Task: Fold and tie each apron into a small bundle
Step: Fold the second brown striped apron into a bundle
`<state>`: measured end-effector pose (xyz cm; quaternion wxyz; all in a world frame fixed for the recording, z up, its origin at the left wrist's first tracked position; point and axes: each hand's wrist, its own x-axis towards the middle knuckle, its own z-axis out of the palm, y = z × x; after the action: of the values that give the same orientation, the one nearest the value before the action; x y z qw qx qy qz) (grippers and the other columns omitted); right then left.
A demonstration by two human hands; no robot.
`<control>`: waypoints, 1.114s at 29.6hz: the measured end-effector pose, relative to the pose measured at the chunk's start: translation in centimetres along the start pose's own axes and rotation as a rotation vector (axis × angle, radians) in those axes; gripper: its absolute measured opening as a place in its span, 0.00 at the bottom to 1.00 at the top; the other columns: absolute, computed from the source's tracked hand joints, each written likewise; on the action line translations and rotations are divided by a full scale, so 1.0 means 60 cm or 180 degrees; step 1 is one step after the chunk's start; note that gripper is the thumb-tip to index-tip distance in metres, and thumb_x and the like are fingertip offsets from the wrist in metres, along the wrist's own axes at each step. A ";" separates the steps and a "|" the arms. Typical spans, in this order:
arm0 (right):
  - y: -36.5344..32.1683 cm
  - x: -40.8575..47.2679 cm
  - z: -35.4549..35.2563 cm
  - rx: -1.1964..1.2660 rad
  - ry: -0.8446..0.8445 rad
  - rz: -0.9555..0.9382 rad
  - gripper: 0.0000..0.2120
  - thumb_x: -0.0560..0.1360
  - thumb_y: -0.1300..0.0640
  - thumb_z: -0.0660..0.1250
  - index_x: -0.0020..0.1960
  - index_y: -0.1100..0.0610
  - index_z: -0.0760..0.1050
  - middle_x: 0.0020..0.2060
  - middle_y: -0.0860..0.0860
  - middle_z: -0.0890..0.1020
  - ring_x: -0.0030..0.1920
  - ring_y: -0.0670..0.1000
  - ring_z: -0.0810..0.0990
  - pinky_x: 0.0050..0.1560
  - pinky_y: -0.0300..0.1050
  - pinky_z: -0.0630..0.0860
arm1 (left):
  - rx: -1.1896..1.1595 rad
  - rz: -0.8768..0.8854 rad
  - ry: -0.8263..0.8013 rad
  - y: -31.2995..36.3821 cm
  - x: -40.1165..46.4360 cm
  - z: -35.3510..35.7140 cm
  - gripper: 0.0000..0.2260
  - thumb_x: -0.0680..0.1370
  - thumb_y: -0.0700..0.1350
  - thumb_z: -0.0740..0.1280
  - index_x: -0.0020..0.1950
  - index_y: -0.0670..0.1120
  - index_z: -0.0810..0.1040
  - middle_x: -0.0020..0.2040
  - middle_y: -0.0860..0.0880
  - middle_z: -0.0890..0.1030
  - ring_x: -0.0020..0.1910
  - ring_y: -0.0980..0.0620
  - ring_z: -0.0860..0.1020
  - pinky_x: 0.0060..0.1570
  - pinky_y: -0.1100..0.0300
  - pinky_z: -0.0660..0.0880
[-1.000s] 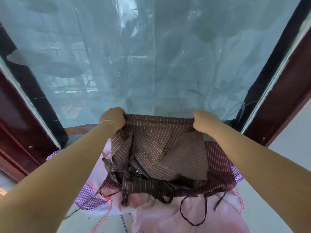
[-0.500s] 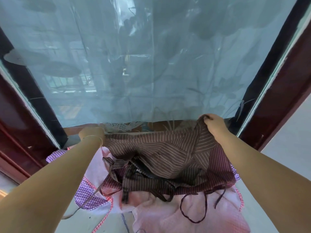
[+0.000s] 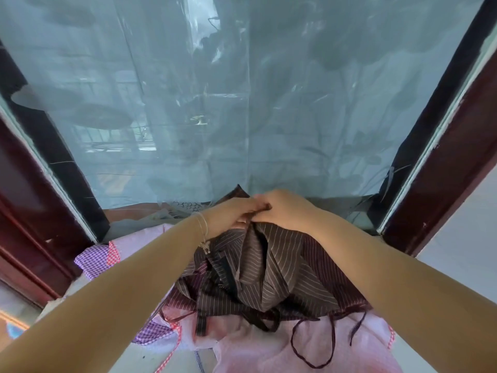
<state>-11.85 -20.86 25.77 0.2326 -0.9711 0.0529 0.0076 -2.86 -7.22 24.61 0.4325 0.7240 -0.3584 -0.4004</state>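
Both hands are meeting at the top edge of the brown pinstriped cloth apron [image 3: 271, 267], the left hand [image 3: 228, 215] and right hand [image 3: 285, 211] pinching its corners together. It is hanging over a pile of pink and checked aprons [image 3: 282, 348] on the sill. Folding is only beginning; tying is not yet done. The curtained window [image 3: 242, 103] is crowding close behind.

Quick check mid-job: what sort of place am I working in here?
Probably a home, at a window ledge. A pale curtain hangs between dark red wooden frames, and aprons are piled below: the brown striped apron that both hands hold, over pink cloth.
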 end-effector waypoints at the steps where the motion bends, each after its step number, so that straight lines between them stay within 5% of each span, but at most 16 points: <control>1: 0.004 -0.001 -0.005 -0.0093 0.0164 0.0082 0.15 0.76 0.45 0.66 0.45 0.58 0.78 0.38 0.54 0.81 0.36 0.52 0.77 0.38 0.47 0.72 | 0.0370 0.0164 -0.0087 -0.001 0.003 0.005 0.24 0.76 0.61 0.59 0.59 0.43 0.76 0.51 0.48 0.81 0.49 0.53 0.80 0.53 0.69 0.73; 3: 0.014 -0.003 -0.011 -0.0315 0.0349 0.0334 0.20 0.75 0.41 0.65 0.40 0.58 0.75 0.33 0.53 0.77 0.31 0.50 0.71 0.33 0.45 0.65 | 0.1231 0.0490 -0.0006 -0.016 0.007 0.009 0.28 0.72 0.66 0.60 0.54 0.42 0.77 0.42 0.50 0.80 0.39 0.55 0.77 0.45 0.72 0.72; 6: 0.031 -0.004 -0.023 0.0011 0.0224 0.0587 0.21 0.74 0.39 0.67 0.35 0.56 0.73 0.28 0.50 0.71 0.29 0.48 0.69 0.31 0.42 0.62 | 0.1266 0.0547 0.0466 -0.031 0.017 0.002 0.09 0.76 0.52 0.69 0.49 0.48 0.80 0.41 0.51 0.82 0.40 0.54 0.80 0.46 0.62 0.75; 8: 0.052 -0.015 -0.038 0.0392 -0.0346 0.0731 0.17 0.74 0.43 0.69 0.40 0.57 0.78 0.33 0.49 0.78 0.33 0.47 0.76 0.34 0.39 0.70 | 0.1238 0.0603 0.0680 -0.027 0.017 -0.008 0.03 0.77 0.48 0.68 0.44 0.51 0.78 0.37 0.49 0.80 0.36 0.52 0.77 0.41 0.56 0.75; 11: 0.100 -0.036 -0.049 0.0702 -0.1203 0.1020 0.06 0.76 0.52 0.69 0.47 0.54 0.79 0.41 0.49 0.82 0.41 0.46 0.81 0.42 0.37 0.77 | 0.1476 0.0615 0.0785 -0.022 0.008 -0.026 0.03 0.79 0.44 0.65 0.47 0.51 0.78 0.44 0.45 0.82 0.43 0.45 0.80 0.49 0.50 0.78; 14: 0.135 -0.040 -0.047 0.1344 -0.0324 0.1213 0.05 0.77 0.55 0.67 0.51 0.54 0.77 0.43 0.49 0.81 0.43 0.46 0.80 0.46 0.37 0.77 | 0.1865 0.0623 0.0688 -0.016 0.000 -0.023 0.07 0.81 0.47 0.61 0.48 0.49 0.78 0.41 0.46 0.81 0.41 0.46 0.80 0.45 0.55 0.78; 17: 0.134 -0.037 -0.038 0.3867 0.0837 0.1050 0.08 0.78 0.60 0.64 0.54 0.61 0.77 0.46 0.54 0.84 0.50 0.53 0.82 0.52 0.44 0.78 | 0.2270 0.0704 0.0381 0.004 -0.012 -0.003 0.14 0.81 0.52 0.59 0.39 0.48 0.74 0.33 0.52 0.74 0.30 0.57 0.73 0.34 0.67 0.68; 19: 0.121 -0.036 -0.026 0.4614 0.0966 0.0978 0.10 0.79 0.58 0.62 0.55 0.63 0.77 0.47 0.57 0.84 0.52 0.56 0.82 0.55 0.51 0.77 | 0.2138 0.0833 0.0292 0.018 -0.020 0.014 0.18 0.80 0.55 0.61 0.32 0.49 0.69 0.28 0.54 0.68 0.24 0.61 0.67 0.29 0.70 0.64; 21: 0.101 -0.034 -0.015 0.4544 0.0695 0.0932 0.12 0.80 0.56 0.61 0.58 0.62 0.77 0.47 0.59 0.84 0.48 0.56 0.83 0.52 0.51 0.79 | 0.1820 0.0992 0.0325 0.029 -0.031 0.028 0.22 0.76 0.57 0.64 0.30 0.46 0.65 0.26 0.54 0.64 0.22 0.60 0.64 0.27 0.70 0.62; 25: 0.062 -0.039 -0.012 0.4306 0.0282 0.0770 0.05 0.77 0.62 0.64 0.47 0.60 0.79 0.35 0.55 0.83 0.35 0.52 0.82 0.35 0.45 0.81 | 0.0761 0.0965 0.0183 0.045 -0.049 0.032 0.23 0.71 0.58 0.71 0.38 0.37 0.78 0.35 0.43 0.82 0.35 0.48 0.82 0.41 0.57 0.79; 26: 0.054 -0.040 -0.013 0.4381 0.0138 0.0651 0.04 0.75 0.62 0.66 0.46 0.61 0.79 0.37 0.55 0.83 0.37 0.53 0.82 0.38 0.46 0.81 | 0.0552 0.1022 0.0156 0.045 -0.050 0.032 0.19 0.73 0.54 0.72 0.37 0.36 0.78 0.34 0.43 0.82 0.34 0.49 0.81 0.42 0.58 0.79; 28: 0.044 -0.039 -0.011 0.4570 -0.0097 0.0344 0.17 0.72 0.58 0.70 0.55 0.68 0.75 0.49 0.57 0.82 0.48 0.57 0.81 0.49 0.49 0.81 | 0.0448 0.1249 0.0224 0.046 -0.049 0.033 0.20 0.76 0.42 0.71 0.27 0.39 0.68 0.25 0.47 0.69 0.25 0.57 0.70 0.35 0.69 0.70; 30: 0.033 -0.040 -0.012 0.4692 -0.0254 0.0171 0.23 0.74 0.61 0.64 0.64 0.74 0.67 0.58 0.56 0.81 0.55 0.58 0.81 0.54 0.49 0.80 | 0.0387 0.1374 0.0285 0.048 -0.047 0.036 0.23 0.76 0.36 0.69 0.25 0.44 0.62 0.24 0.52 0.62 0.25 0.60 0.64 0.34 0.74 0.65; 33: 0.025 -0.040 -0.013 0.4814 -0.0186 0.0068 0.11 0.70 0.63 0.64 0.50 0.68 0.76 0.43 0.54 0.85 0.41 0.52 0.84 0.41 0.44 0.82 | 0.0288 0.1414 0.0247 0.056 -0.050 0.033 0.21 0.72 0.41 0.69 0.22 0.51 0.64 0.23 0.58 0.64 0.28 0.54 0.66 0.36 0.63 0.66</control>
<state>-14.41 -22.32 25.88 0.8366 -0.5457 0.0469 -0.0028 -6.46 -6.52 27.88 0.4906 0.6608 -0.5097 -0.2507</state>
